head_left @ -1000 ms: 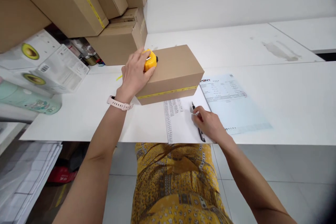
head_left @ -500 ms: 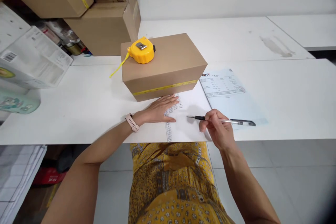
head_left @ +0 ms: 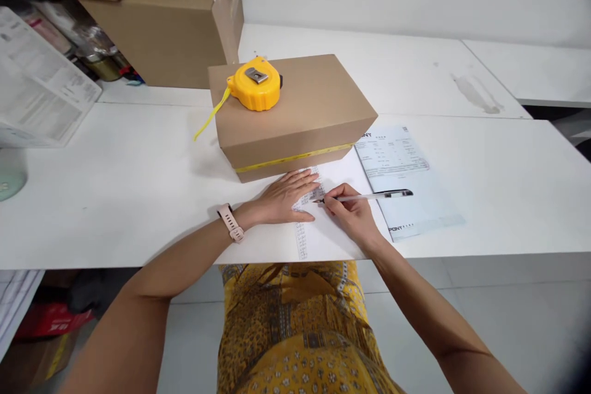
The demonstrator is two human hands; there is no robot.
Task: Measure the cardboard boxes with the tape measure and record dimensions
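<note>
My left hand lies flat with fingers stretched out on a white printed sheet at the table's front edge. My right hand pinches a pen, its tip touching the sheet's column of figures beside my left fingertips. Just behind the hands stands a brown cardboard box with a yellow tape line along its front. A yellow tape measure rests on the box's top left, a short length of tape hanging off the side.
A pale blue form lies to the right of the sheet on the white table. Larger cardboard boxes are stacked at the back left, with a white printed carton at far left. A stain marks the rear table.
My left hand let go of the tape measure on the box and came down flat onto the sheet. My right hand lifted the pen and brought its tip to the figures.
</note>
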